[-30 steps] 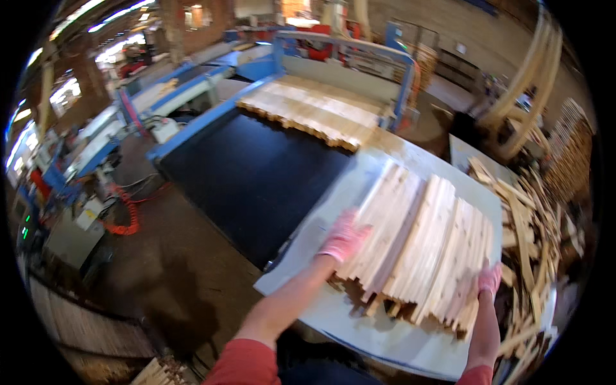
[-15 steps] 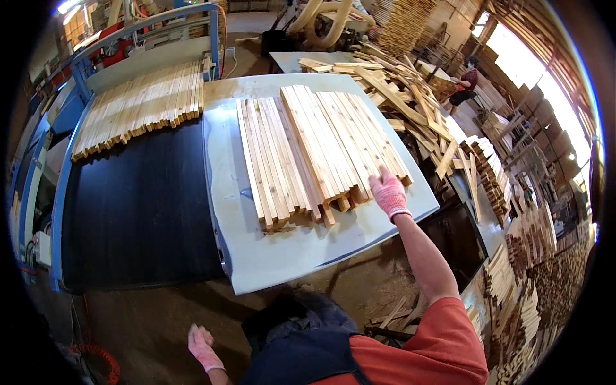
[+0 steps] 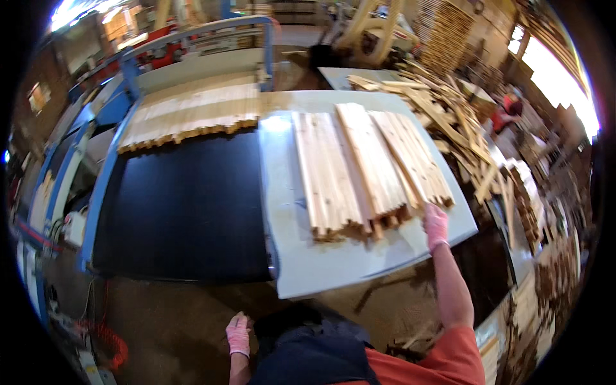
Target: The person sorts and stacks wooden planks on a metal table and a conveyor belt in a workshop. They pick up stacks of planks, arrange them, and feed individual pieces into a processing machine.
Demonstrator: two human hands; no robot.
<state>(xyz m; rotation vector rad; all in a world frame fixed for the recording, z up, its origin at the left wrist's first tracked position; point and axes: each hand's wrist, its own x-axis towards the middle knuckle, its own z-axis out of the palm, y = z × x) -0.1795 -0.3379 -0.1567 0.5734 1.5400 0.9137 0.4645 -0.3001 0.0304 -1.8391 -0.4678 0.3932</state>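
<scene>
Pale wooden strips (image 3: 327, 176) lie side by side in layered rows on the light blue-grey table (image 3: 295, 269). My right hand (image 3: 435, 224), in a pink-and-white work glove, is closed around the near end of one wooden strip (image 3: 405, 163) in the right-hand row. That strip sits a little askew from its neighbours. My left hand (image 3: 238, 333), in a matching glove, is low in front of my body, over the floor. It holds nothing, and its slightly bent fingers look loosely apart, though blurred.
Left of the table runs a black conveyor belt (image 3: 183, 208) in a blue machine frame (image 3: 199, 29), with a row of strips (image 3: 192, 109) across its far end. Scrap wood (image 3: 449, 119) is heaped beyond the table's right side. Another person (image 3: 508, 110) is at the far right.
The view has swung left, shifting the scene rightward. My right hand has gone from resting over the strip ends to gripping one, which now lies askew. My left hand stays low.
</scene>
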